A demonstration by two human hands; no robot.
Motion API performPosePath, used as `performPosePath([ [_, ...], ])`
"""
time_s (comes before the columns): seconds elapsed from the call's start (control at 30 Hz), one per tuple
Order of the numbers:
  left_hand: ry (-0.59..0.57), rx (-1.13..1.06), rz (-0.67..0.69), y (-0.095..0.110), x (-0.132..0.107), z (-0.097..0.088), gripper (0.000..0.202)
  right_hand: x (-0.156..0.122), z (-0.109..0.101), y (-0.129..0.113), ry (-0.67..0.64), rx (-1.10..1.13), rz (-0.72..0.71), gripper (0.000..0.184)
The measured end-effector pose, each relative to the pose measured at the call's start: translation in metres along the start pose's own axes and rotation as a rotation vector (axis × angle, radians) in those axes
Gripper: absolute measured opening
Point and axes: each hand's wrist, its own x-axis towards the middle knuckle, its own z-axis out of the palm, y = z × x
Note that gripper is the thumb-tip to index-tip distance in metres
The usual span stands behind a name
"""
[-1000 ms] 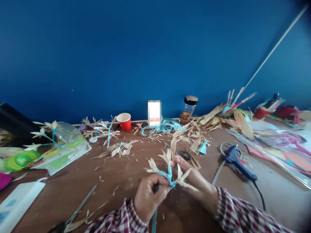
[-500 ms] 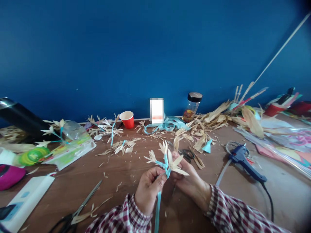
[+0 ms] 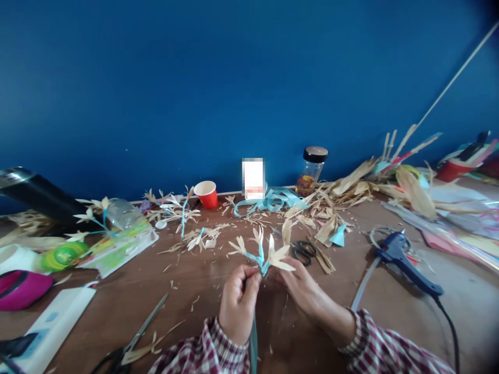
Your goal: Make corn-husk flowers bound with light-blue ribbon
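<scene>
A sprig of pale corn-husk flowers [image 3: 278, 254], its stems wrapped in light blue tape, stands upright between my two hands over the table. My left hand [image 3: 239, 304] is closed, thumb and forefinger pinching the base where the stems meet. From beneath this hand hangs a light blue ribbon [image 3: 254, 345]. My right hand [image 3: 307, 293] reaches in from the other side, its fingers bent round the back of the right-hand flower at the stem. Petals partly cover those fingertips.
Scissors [image 3: 146, 322] lie at front left by a white power strip [image 3: 58, 327]. A blue glue gun [image 3: 407, 265] with cord lies right, black-handled scissors [image 3: 304, 251] behind my right hand. Farther back are a red paper cup [image 3: 206, 196], ribbon coils [image 3: 280, 199] and a lidded jar [image 3: 310, 171].
Both hands and the sprig have come slightly lower, and the sprig has shifted a little left and turned. The ribbon below has swung behind my left wrist. The camera view has shifted slightly.
</scene>
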Motion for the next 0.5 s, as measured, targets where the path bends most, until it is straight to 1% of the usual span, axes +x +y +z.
performPosePath([
  [0.07, -0.015, 0.094, 0.075, 0.0, -0.001, -0.001, 0.017, -0.003, 0.0, -0.004, -0.069, -0.097, -0.053, 0.023],
  [0.13, -0.048, 0.15, 0.116, -0.001, -0.002, -0.002, 0.016, -0.005, 0.001, -0.005, -0.159, -0.146, -0.053, 0.026],
  [0.2, -0.052, 0.206, 0.147, -0.001, -0.002, -0.002, 0.015, -0.006, 0.002, -0.004, -0.209, -0.164, -0.034, 0.027],
  [0.27, -0.028, 0.275, 0.184, -0.003, -0.003, -0.002, 0.014, -0.007, 0.003, -0.001, -0.211, -0.18, -0.026, 0.027],
  [0.43, 0.031, 0.409, 0.256, -0.008, -0.005, 0.0, 0.014, -0.01, 0.008, 0.01, -0.146, -0.171, -0.076, 0.029],
  [0.5, 0.043, 0.431, 0.268, -0.009, -0.006, 0.001, 0.013, -0.01, 0.009, 0.014, -0.14, -0.135, -0.055, 0.03],
])
